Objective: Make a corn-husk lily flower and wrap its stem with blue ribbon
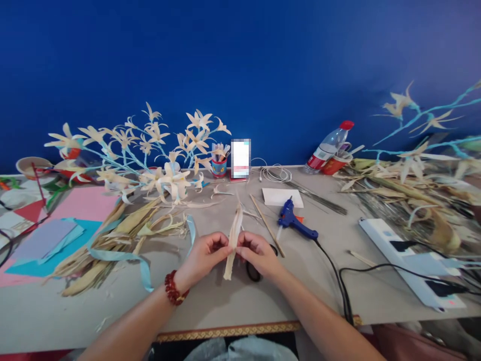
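A pale, narrow strip of dried husk (234,231) stands nearly upright over the middle of the table, its lower end pointing toward me. My left hand (208,252) pinches its left edge between thumb and fingers, a red bead bracelet on the wrist. From the other side, my right hand (259,250) grips the same strip, thumb and curled fingers closed on it. Black scissor handles (253,273) show partly beneath my right hand. A thin wooden stick (267,225) lies just beyond that hand.
Right of my hands lie a blue glue gun (295,220) and a white power strip (404,265) with black cables. Husks (112,245), coloured paper (56,240) and husk flowers (165,175) occupy the left. A phone (240,159) and bottle (327,150) stand at the back.
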The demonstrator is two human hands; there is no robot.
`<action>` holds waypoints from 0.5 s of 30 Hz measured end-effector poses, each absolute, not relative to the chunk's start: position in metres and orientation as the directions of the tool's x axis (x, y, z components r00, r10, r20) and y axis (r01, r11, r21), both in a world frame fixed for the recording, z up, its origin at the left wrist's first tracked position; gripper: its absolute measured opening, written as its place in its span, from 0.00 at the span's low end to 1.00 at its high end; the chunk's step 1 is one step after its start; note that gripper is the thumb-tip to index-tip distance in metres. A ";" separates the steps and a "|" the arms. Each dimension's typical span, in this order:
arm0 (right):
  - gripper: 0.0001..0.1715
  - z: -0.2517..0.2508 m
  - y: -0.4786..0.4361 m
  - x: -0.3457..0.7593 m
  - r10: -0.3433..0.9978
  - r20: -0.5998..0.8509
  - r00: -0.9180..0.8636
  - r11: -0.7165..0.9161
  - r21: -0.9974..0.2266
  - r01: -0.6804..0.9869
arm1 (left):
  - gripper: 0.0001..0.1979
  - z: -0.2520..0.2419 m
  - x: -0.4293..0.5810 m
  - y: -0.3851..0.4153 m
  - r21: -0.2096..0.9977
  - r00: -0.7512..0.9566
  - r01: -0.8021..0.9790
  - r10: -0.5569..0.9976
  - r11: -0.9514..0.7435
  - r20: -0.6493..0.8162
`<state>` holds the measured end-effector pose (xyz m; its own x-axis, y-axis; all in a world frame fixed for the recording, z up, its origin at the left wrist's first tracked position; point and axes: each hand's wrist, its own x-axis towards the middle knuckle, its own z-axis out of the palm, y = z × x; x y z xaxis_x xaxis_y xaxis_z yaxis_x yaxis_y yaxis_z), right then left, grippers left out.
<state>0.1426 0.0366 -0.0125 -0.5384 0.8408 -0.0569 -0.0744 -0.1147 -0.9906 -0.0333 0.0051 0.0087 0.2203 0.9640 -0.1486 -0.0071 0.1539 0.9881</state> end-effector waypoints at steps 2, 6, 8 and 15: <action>0.13 -0.012 0.037 0.143 0.837 -0.070 -0.543 -0.127 -0.990 -0.068 | 0.11 0.007 -0.033 0.005 0.989 0.216 0.003 0.965 0.151 -0.148; 0.16 -0.014 0.037 0.143 0.828 -0.082 -0.555 -0.131 -0.990 -0.050 | 0.10 0.005 -0.031 0.004 0.990 0.197 0.027 0.971 0.136 -0.139; 0.16 -0.015 0.037 0.142 0.830 -0.083 -0.552 -0.128 -0.991 -0.044 | 0.10 0.004 -0.031 0.004 0.991 0.199 0.036 0.971 0.129 -0.133; 0.12 -0.022 0.037 0.141 0.827 -0.049 -0.560 -0.096 -0.994 -0.055 | 0.09 0.005 -0.031 0.002 0.992 0.200 0.085 0.973 0.097 -0.112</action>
<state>0.1411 0.0367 -0.0218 -0.5596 0.8273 -0.0490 -0.0551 -0.0961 -0.9938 -0.0309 0.0022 0.0048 0.2001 0.9734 -0.1120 0.0853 0.0966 0.9917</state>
